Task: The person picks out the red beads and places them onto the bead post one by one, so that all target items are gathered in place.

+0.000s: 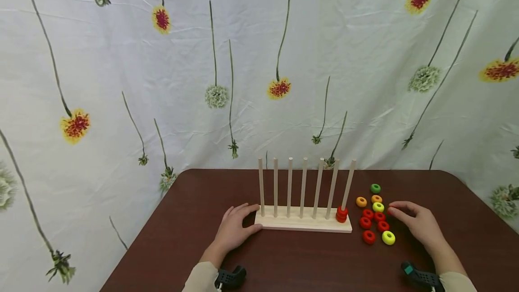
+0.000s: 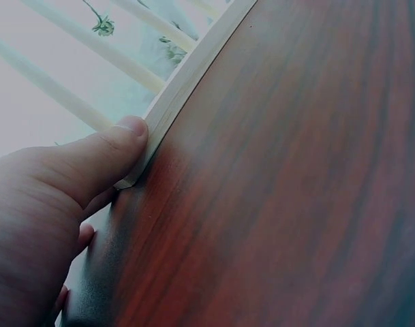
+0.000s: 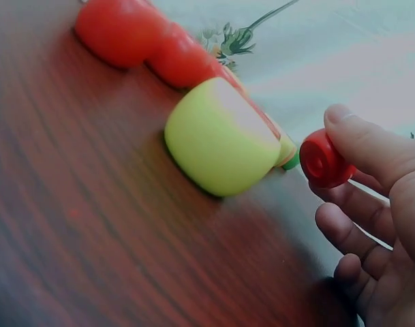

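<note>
A pale wooden base (image 1: pixel 304 224) with several upright pegs stands on the dark table. Two red rings (image 1: pixel 341 214) are stacked on its rightmost peg. My left hand (image 1: pixel 236 227) grips the left end of the base; in the left wrist view the thumb (image 2: pixel 118 139) presses its front edge. My right hand (image 1: pixel 421 222) is just right of the loose rings. Between its thumb and fingers it pinches a red ring (image 3: pixel 324 160), seen clearly in the right wrist view and mostly hidden in the head view.
Right of the base lie loose red rings (image 1: pixel 368 237), yellow rings (image 1: pixel 388 238), orange rings (image 1: pixel 361 202) and a green ring (image 1: pixel 375 188). The brown table (image 1: pixel 324 265) has a floral cloth (image 1: pixel 243 66) hanging behind it.
</note>
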Motion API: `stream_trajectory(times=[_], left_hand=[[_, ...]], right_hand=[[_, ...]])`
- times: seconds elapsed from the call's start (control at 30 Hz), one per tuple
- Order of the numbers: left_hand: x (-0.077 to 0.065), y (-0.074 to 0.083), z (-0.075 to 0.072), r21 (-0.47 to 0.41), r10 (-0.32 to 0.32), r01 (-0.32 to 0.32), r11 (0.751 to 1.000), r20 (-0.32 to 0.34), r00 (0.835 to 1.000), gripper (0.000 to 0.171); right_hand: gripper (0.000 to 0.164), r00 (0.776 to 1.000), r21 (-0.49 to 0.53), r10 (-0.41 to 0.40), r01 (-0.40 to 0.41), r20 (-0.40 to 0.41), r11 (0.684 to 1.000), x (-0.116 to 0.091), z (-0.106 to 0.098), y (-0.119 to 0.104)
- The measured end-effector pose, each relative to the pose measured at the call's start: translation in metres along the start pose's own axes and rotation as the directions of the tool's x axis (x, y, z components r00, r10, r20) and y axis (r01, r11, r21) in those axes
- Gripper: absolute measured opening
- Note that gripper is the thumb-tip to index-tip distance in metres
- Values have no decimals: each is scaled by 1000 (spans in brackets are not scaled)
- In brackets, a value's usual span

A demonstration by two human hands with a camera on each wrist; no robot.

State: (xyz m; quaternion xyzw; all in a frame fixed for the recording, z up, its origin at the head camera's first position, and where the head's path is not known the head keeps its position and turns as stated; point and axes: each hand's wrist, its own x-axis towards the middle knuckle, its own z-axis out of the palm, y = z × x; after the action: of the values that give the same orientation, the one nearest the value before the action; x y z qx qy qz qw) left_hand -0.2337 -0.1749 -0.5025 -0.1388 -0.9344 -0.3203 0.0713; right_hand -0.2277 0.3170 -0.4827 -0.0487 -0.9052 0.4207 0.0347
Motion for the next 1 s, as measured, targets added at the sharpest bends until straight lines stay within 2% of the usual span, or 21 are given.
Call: stream_trajectory(times=[0.47,0.7,1.0], left_hand=[[0,1,0,11,-8,8,1000,-1,1000,56],[-2,2,-1,3,-7,7,1000,-1,1000,56],[-3,3,-2,6,-4,4,1000,-2,1000,56]], right_hand=[[61,998,10,-3,3,-67,1000,1,-2,-14],[55,991,4,-44,45,-123,999,1,-2,-24],[49,973,27,-101,109,-208,994,-3,-2,-38]])
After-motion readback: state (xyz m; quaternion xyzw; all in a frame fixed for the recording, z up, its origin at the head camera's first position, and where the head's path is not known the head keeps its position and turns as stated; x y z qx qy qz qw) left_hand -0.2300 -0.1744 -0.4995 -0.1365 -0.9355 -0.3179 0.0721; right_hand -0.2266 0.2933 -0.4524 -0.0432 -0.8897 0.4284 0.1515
